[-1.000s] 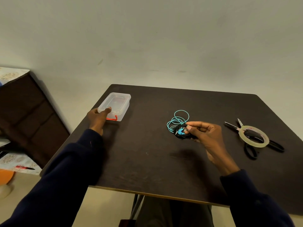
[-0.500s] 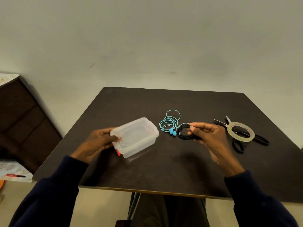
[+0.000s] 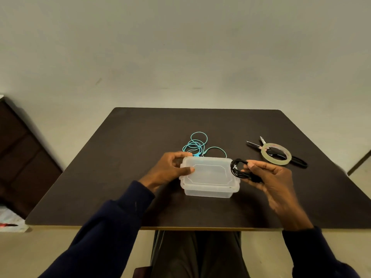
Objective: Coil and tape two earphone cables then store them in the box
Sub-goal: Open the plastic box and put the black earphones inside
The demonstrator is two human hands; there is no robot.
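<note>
Head: black cable (image 3: 234,171) between right fingers (image 3: 261,166)

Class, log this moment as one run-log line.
left hand: grips lidded box | right hand: holds coiled black cable beside box | teal cable: on table behind box | tape roll: on scissors

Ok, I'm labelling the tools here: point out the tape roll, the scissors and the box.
tape roll (image 3: 277,161): head view, near rim.
scissors (image 3: 253,144): head view, left blade.
box (image 3: 208,173): head view, lid centre.

Dark table (image 3: 140,137): clear lidded box (image 3: 208,173); teal earphone cable (image 3: 197,143) just behind box; scissors (image 3: 254,145) under tape roll (image 3: 278,161), right of box.
</note>
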